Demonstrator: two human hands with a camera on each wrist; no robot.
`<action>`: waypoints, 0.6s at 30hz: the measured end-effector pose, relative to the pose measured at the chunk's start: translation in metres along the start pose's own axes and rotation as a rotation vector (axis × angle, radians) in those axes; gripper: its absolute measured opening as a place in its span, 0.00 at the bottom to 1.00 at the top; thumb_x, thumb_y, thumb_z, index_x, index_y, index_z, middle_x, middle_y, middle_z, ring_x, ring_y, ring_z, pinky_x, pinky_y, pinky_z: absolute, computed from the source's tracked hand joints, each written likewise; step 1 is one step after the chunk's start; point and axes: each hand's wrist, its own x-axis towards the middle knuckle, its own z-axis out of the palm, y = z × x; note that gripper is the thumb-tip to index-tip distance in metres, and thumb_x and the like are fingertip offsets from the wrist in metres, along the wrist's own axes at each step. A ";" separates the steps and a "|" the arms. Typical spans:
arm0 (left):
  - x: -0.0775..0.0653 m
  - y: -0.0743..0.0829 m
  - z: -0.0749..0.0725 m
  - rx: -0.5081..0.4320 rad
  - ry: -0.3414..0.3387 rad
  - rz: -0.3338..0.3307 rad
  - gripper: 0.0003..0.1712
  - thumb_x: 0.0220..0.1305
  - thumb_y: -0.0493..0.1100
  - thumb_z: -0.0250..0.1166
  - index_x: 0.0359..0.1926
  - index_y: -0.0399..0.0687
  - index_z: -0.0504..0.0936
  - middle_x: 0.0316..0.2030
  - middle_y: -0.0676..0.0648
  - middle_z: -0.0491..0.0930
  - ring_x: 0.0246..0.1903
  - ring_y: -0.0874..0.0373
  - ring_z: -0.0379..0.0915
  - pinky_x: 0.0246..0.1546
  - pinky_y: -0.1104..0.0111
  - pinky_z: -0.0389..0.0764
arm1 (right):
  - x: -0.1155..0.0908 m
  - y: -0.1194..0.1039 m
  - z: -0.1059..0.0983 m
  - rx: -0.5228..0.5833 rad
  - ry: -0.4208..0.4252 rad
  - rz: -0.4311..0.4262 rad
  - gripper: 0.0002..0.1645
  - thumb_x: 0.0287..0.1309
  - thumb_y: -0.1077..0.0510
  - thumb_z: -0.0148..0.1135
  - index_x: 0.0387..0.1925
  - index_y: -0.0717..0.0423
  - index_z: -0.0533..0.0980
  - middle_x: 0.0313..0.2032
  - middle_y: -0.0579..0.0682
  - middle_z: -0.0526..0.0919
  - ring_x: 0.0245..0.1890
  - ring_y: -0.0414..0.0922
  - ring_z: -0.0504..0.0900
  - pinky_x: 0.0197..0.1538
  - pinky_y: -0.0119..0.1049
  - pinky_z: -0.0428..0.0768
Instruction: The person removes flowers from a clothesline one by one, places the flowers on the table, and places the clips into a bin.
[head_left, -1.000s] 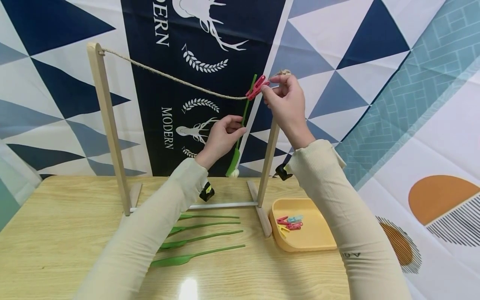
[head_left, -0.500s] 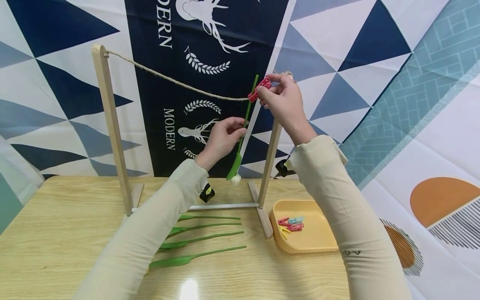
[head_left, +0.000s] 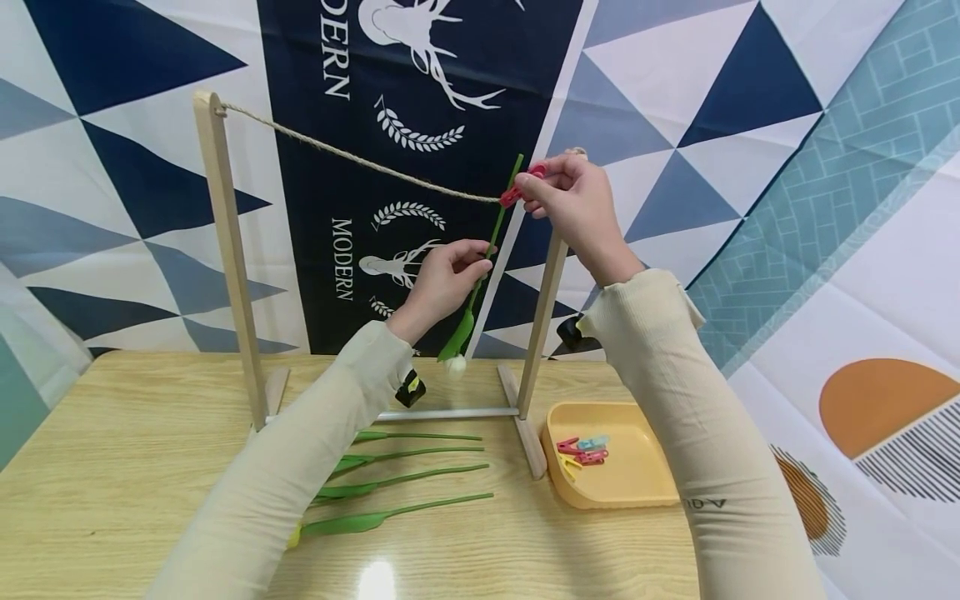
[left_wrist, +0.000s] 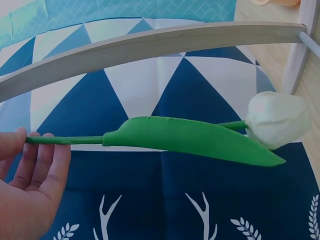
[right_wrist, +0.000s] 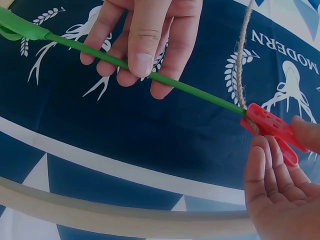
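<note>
An artificial white tulip (left_wrist: 279, 120) hangs head down, its green leaf (left_wrist: 185, 137) beside the stem. My left hand (head_left: 442, 279) pinches the stem between thumb and fingers, below the rope (head_left: 375, 167). Higher up, my right hand (head_left: 577, 196) holds a red clothespin (right_wrist: 270, 127) by its handles. In the right wrist view the clothespin's nose sits over the rope and the stem where they cross. The stem's cut end sticks up above the rope in the head view.
A wooden frame (head_left: 225, 250) carries the rope between two posts. On the table (head_left: 127, 467) lie several more green-stemmed flowers (head_left: 405, 504), partly hidden by my left sleeve. At the right, a yellow tray (head_left: 630, 492) holds several clothespins (head_left: 592, 457).
The tulip's bloom has swung slightly left and down. My right fingers have come further over the clothespin's handles. The left hand keeps its pinch on the stem.
</note>
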 end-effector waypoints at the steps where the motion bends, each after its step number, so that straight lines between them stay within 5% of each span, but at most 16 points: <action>1: 0.000 0.000 -0.001 0.002 -0.002 0.003 0.15 0.65 0.38 0.59 0.52 0.41 0.78 0.40 0.39 0.82 0.33 0.53 0.76 0.30 0.77 0.72 | 0.000 0.000 0.000 0.004 0.001 0.003 0.17 0.55 0.54 0.65 0.43 0.60 0.76 0.27 0.43 0.81 0.26 0.39 0.82 0.35 0.22 0.79; 10: -0.004 -0.002 -0.008 -0.043 -0.004 -0.008 0.15 0.64 0.38 0.59 0.51 0.41 0.79 0.39 0.40 0.81 0.30 0.60 0.73 0.30 0.76 0.75 | -0.003 0.003 0.000 0.067 0.024 -0.012 0.12 0.54 0.53 0.66 0.35 0.56 0.76 0.29 0.45 0.83 0.27 0.40 0.82 0.35 0.24 0.80; 18: -0.008 -0.010 -0.017 -0.096 -0.047 -0.001 0.16 0.64 0.39 0.60 0.52 0.41 0.78 0.37 0.42 0.80 0.35 0.46 0.76 0.32 0.74 0.78 | -0.005 0.006 -0.002 0.212 0.064 -0.030 0.10 0.51 0.55 0.68 0.30 0.57 0.78 0.25 0.46 0.83 0.24 0.40 0.81 0.33 0.24 0.80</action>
